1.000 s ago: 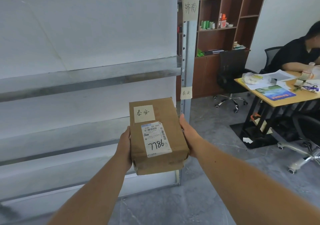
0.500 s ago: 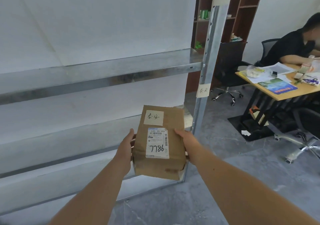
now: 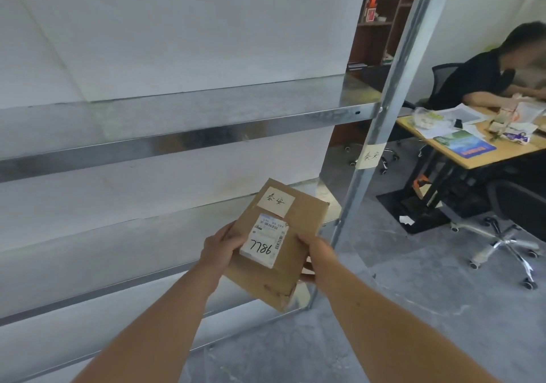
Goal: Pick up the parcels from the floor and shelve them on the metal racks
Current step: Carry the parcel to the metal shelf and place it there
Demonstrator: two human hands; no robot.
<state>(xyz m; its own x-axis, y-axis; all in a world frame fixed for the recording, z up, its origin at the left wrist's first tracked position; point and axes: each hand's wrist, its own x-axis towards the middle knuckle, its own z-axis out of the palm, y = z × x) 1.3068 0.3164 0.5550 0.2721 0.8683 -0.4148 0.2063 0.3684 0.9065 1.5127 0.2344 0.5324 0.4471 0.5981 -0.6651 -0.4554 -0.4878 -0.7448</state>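
Observation:
I hold a brown cardboard parcel with both hands in front of the metal rack. It carries a handwritten note and a white shipping label marked 7786. My left hand grips its left edge and my right hand grips its right edge and underside. The parcel is tilted, its far end over the front edge of the lower shelf, close to the rack's right upright post. A paper tag with matching handwriting is stuck on that post.
A person in black sits at a wooden desk covered with papers at the right. Office chairs on castors stand on the grey floor beside it. A brown bookcase stands behind the rack.
The parcel has moved forward and down toward the lower shelf and turned clockwise. My view has come closer to the rack and shifted left.

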